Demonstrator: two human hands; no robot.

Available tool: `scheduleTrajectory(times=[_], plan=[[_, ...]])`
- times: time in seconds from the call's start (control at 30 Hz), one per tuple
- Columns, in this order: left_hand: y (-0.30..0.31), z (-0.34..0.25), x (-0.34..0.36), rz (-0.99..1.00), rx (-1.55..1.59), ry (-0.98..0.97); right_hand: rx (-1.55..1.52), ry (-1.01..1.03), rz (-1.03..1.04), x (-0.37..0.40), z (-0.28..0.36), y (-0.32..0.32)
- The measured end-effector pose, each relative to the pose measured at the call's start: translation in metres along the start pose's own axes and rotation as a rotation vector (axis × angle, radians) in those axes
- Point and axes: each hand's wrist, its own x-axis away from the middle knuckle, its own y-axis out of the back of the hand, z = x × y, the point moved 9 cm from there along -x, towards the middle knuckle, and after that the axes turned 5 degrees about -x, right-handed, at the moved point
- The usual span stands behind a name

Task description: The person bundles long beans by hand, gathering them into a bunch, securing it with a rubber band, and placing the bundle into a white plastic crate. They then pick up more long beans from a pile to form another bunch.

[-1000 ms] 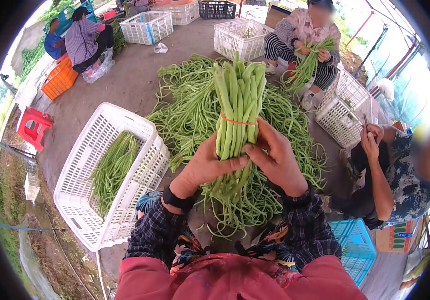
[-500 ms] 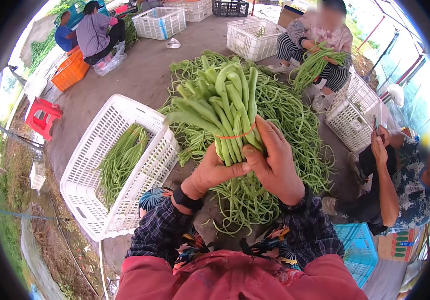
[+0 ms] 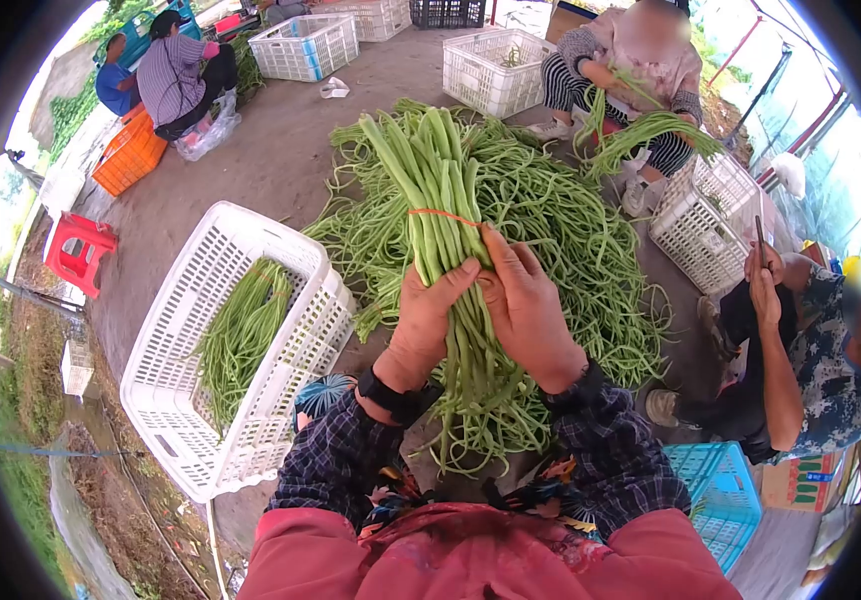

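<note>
A bundle of long green beans (image 3: 440, 190) stands upright between my hands, its thick ends up, with a red band (image 3: 444, 214) round it near the top. My left hand (image 3: 428, 322) wraps the bundle's left side below the band. On the right side, my right hand (image 3: 530, 310) holds it with thumb and fingers just under the band. The bundle's thin ends hang down between my wrists. Behind and beneath it spreads a big pile of loose beans (image 3: 570, 250) on the ground.
A white crate (image 3: 175, 350) with beans (image 3: 245, 330) stands at left. A blue crate (image 3: 715, 490) is at lower right. One person (image 3: 650, 60) handles beans at upper right; another (image 3: 800, 350) sits at right holding a phone. Two people sit at upper left by an orange crate (image 3: 130, 153).
The bundle has tilted from pointing toward the camera to lying lengthwise, so more of its stems show. Both hands have shifted slightly lower along it. The person at upper right has moved their beans.
</note>
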Motion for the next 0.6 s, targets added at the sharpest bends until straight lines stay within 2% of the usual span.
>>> scheduleTrajectory(times=[0.13,0.2,0.3,0.33,0.37,0.4,0.43,0.47,0.53,0.6], plan=[[0.009,0.011,-0.009,-0.052,0.011,0.038,0.139,-0.079,0.067,0.004,-0.008,-0.003],[0.015,0.005,-0.009,-0.156,0.036,0.058,0.167,-0.119,0.114,0.009,-0.009,-0.004],[0.047,-0.021,-0.015,-0.272,0.064,0.058,0.147,-0.181,0.293,0.037,-0.012,-0.018],[0.062,-0.031,-0.015,-0.351,0.129,0.036,0.143,-0.173,0.295,0.049,-0.020,-0.021],[0.067,-0.039,-0.014,-0.362,0.130,0.019,0.105,-0.079,0.219,0.058,-0.025,-0.018],[0.065,-0.053,-0.013,-0.290,0.134,-0.044,0.061,0.018,0.148,0.062,-0.024,-0.010],[0.064,-0.066,-0.011,-0.222,0.134,-0.106,-0.040,-0.239,0.123,0.063,-0.042,0.004],[0.069,-0.069,-0.008,-0.244,0.133,-0.121,-0.136,-0.505,0.100,0.070,-0.058,0.022],[0.054,-0.064,-0.008,-0.042,0.213,-0.116,-0.716,-0.801,-0.014,0.089,-0.091,0.053],[0.050,-0.054,-0.004,0.010,0.202,-0.081,-0.972,-0.738,-0.304,0.089,-0.106,0.086]])
